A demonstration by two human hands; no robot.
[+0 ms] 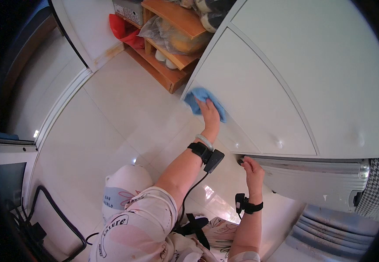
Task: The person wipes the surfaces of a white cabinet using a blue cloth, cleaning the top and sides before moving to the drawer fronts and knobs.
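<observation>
My left hand (210, 114) presses a blue cloth (200, 95) against the lower corner of a white cabinet (251, 78). Fingers lie spread over the cloth, and part of it bunches around them. A pale bangle (204, 141) and a black strapped device circle that wrist. My right hand (253, 170) hovers beside a silver hard-shell suitcase (310, 173), close to a dark wheel at its corner. Its fingers are loosely curled, with nothing visible in them; whether they touch the suitcase I cannot tell.
Beyond the cabinet stands a wooden shelf (158, 70) with bagged items and a red bag (124, 31). A sliding-door track (63, 104) edges the tiled floor on the left. Black tubing (63, 217) lies lower left. Blue-grey folded material (333, 232) sits lower right.
</observation>
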